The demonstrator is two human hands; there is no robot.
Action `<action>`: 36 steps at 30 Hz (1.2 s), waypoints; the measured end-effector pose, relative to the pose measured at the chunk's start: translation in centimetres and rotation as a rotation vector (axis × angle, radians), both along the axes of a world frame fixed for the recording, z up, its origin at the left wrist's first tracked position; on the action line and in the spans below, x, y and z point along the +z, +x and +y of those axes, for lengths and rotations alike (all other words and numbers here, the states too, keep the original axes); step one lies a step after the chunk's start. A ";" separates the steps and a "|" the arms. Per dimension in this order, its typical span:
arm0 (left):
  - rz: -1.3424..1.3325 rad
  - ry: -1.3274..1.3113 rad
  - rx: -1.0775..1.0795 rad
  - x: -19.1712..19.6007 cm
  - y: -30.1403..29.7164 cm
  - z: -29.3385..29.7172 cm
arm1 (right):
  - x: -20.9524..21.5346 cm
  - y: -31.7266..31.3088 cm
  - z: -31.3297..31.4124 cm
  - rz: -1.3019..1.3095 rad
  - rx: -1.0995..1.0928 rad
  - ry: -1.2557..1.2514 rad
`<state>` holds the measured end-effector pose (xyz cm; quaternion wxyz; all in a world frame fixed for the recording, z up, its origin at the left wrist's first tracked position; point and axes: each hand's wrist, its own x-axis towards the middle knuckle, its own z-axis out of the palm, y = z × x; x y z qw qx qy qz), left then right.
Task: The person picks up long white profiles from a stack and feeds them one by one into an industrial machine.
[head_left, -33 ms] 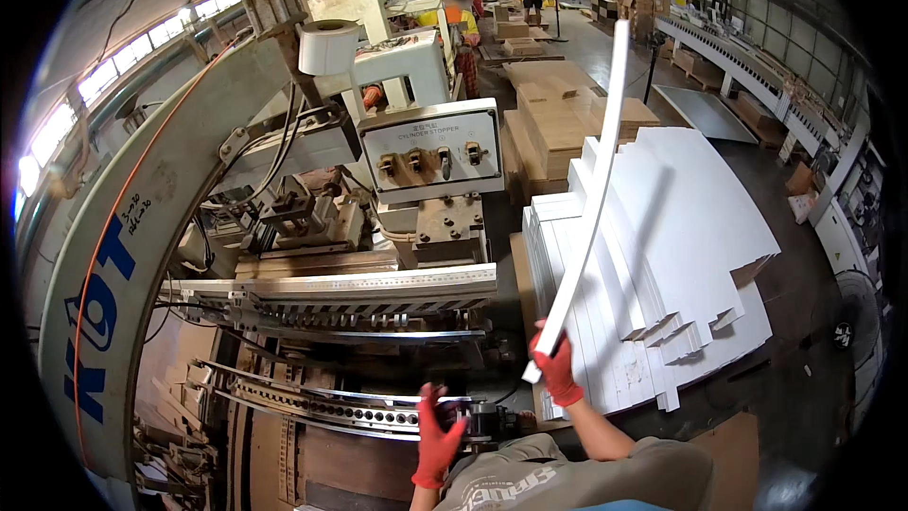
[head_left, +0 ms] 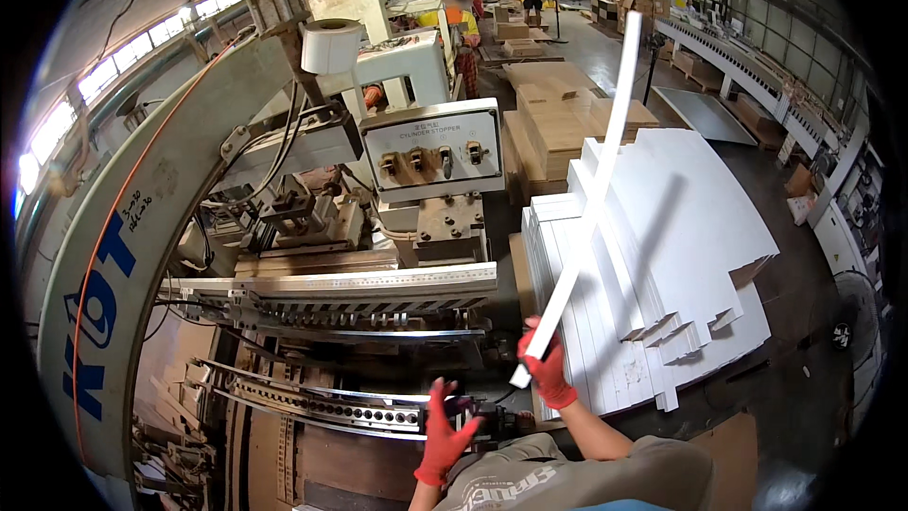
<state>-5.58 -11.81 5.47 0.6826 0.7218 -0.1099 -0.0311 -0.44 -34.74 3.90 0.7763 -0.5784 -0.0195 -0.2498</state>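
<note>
The right hand [head_left: 549, 371], in a red glove, is closed around the lower end of a long white flat cardboard sheet [head_left: 591, 194] held edge-on above the white flat blank stack [head_left: 662, 265]. The left hand [head_left: 443, 435], fingers spread and empty, hovers at the grey metal feeder rail [head_left: 322, 402]. Support the sheet low to prevent bending.
</note>
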 end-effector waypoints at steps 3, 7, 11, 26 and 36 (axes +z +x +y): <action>-0.256 0.144 -0.175 1.4 1.0 -1.8 | 5.2 1.9 2.3 -0.253 0.049 0.188; -0.155 -0.099 0.066 1.2 1.0 0.2 | 10.2 5.1 -1.7 -0.335 -0.142 0.390; 0.099 -0.352 0.334 0.5 0.7 6.4 | 9.1 5.0 -6.9 -0.240 -0.453 0.490; -0.132 -0.878 1.283 -9.1 10.9 22.7 | -1.8 0.3 -16.1 0.324 -0.546 0.169; 0.153 -0.625 1.106 -13.5 21.5 14.2 | -10.3 4.1 -6.1 0.511 0.082 0.235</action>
